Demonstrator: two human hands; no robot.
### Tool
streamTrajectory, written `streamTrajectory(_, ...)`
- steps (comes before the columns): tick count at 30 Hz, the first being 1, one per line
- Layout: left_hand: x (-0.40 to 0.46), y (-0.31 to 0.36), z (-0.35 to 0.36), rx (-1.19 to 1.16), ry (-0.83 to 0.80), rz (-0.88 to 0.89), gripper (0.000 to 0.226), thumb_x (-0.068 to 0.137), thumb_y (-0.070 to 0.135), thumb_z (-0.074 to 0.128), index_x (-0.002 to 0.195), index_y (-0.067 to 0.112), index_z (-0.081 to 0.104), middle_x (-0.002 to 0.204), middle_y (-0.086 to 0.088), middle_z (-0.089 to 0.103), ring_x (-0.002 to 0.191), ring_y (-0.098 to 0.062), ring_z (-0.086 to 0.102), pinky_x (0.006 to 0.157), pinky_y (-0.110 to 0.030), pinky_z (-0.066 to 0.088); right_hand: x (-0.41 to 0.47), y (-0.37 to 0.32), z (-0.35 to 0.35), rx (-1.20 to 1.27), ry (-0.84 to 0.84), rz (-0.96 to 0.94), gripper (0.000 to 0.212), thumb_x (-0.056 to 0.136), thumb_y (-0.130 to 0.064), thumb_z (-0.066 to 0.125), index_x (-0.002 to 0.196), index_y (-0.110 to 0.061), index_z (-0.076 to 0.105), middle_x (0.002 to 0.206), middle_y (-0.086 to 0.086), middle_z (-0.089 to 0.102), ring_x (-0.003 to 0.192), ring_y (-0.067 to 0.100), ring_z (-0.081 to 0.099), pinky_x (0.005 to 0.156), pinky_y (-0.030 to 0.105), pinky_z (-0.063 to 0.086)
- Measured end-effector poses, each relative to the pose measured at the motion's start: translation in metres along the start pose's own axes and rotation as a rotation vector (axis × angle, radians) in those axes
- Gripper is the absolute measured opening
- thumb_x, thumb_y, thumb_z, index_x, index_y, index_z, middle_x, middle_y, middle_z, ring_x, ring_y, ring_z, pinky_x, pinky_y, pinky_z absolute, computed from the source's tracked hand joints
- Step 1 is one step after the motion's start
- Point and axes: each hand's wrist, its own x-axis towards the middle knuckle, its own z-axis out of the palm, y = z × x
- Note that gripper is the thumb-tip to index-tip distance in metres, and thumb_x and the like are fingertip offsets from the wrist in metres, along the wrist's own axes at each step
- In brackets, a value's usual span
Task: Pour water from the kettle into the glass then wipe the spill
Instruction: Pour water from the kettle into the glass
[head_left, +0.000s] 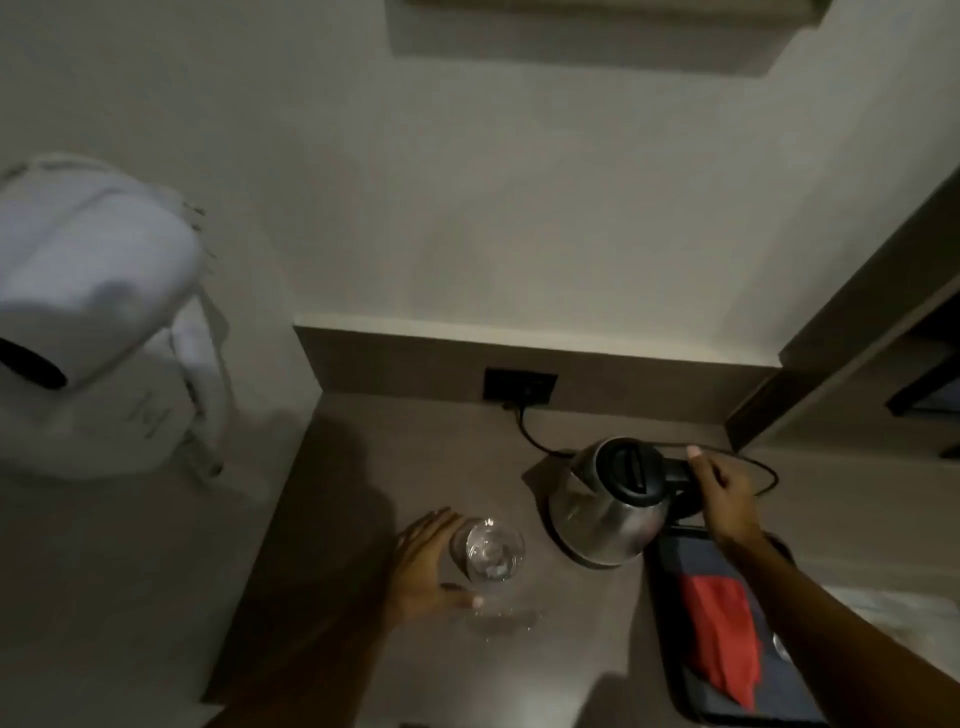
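A steel kettle (602, 512) with a black lid stands upright on the brown counter (415, 467). My right hand (724, 493) is wrapped around its black handle on the right side. A clear glass (487, 550) with water in it stands to the kettle's left. My left hand (423, 564) cups the glass from the left, thumb in front of it. A small puddle of water (506, 618) lies on the counter just in front of the glass. A red cloth (722, 639) lies on a dark tray (670, 623) to the right.
The kettle's black cord (530, 434) runs to a wall socket (519, 385) at the back. White towels (98, 312) hang on a rack to the left, beyond the counter's left edge. A dark shelf unit (883, 338) rises at the right.
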Motion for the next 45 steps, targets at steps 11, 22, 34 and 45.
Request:
streamTrajectory(11,0.013,0.001,0.040,-0.108,0.105,-0.076,0.105,0.047,0.075,0.078,0.139,0.041,0.041,0.145,0.013,0.046,0.142,-0.014,0.031,0.116,-0.040,0.024,0.019,0.020,0.005,0.102,0.068,0.070,0.043,0.091,-0.041,0.052,0.062,-0.010,0.049,0.056,0.008,0.044,0.056,0.022,0.041,0.050,0.025,0.036)
streamTrajectory(22,0.010,-0.002,0.037,-0.160,0.040,-0.133,0.101,0.048,0.082,0.068,0.139,0.052,0.035,0.156,0.005,0.033,0.145,-0.025,0.023,0.117,-0.048,0.024,0.004,-0.045,0.027,-0.189,-0.055,-0.280,0.039,0.088,-0.035,0.052,0.054,-0.017,0.057,0.046,-0.004,0.055,0.042,0.008,0.049,0.043,0.017,0.036)
streamTrajectory(34,0.013,-0.011,0.042,-0.089,0.043,-0.052,0.105,0.055,0.083,0.065,0.146,0.042,0.033,0.153,0.013,0.037,0.147,-0.013,0.019,0.118,-0.042,0.019,-0.020,-0.104,0.062,-0.641,-0.149,-0.782,0.040,0.082,-0.037,0.055,0.052,-0.011,0.055,0.047,0.002,0.053,0.043,0.018,0.048,0.047,0.027,0.038)
streamTrajectory(45,0.014,-0.014,0.045,-0.062,0.045,-0.066,0.108,0.053,0.090,0.059,0.146,0.046,0.027,0.156,0.014,0.033,0.147,-0.014,0.017,0.117,-0.041,0.020,-0.039,-0.123,0.075,-0.923,-0.173,-0.904,0.040,0.082,-0.043,0.049,0.050,-0.019,0.046,0.046,-0.003,0.044,0.042,0.019,0.042,0.060,0.027,0.025)
